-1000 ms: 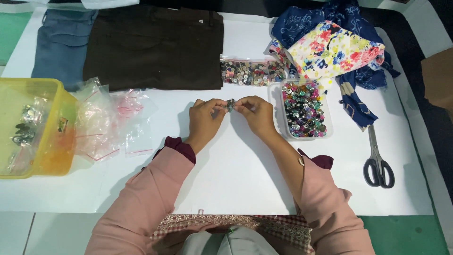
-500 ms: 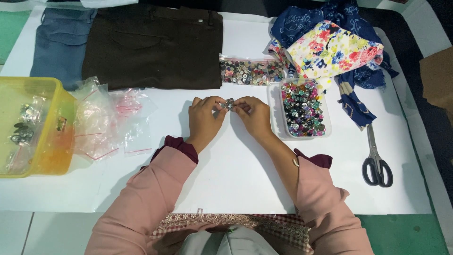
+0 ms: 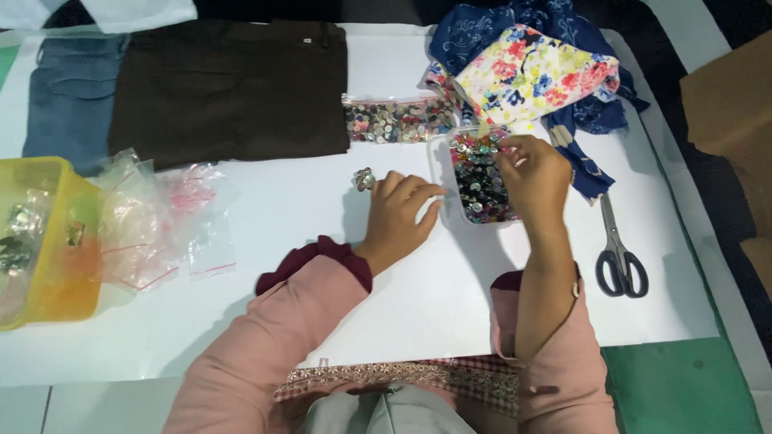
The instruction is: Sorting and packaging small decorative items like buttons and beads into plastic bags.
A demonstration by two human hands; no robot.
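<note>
My left hand rests on the white table, fingers spread, beside the left wall of a clear plastic tray of mixed buttons. A small cluster of silvery buttons lies on the table just left of its fingertips. My right hand reaches into the tray from the right, its fingertips pinched among the buttons; whether it holds one is hidden. A clear bag of buttons lies behind the tray.
Dark brown trousers and blue jeans lie at the back left. Floral and navy fabric is piled at the back right. Scissors lie right of the tray. A yellow basket and small clear bags sit left.
Both hands held a small button cluster together at the table's centre. Now the cluster lies on the table, the left hand has flattened, and the right hand has moved into the tray.
</note>
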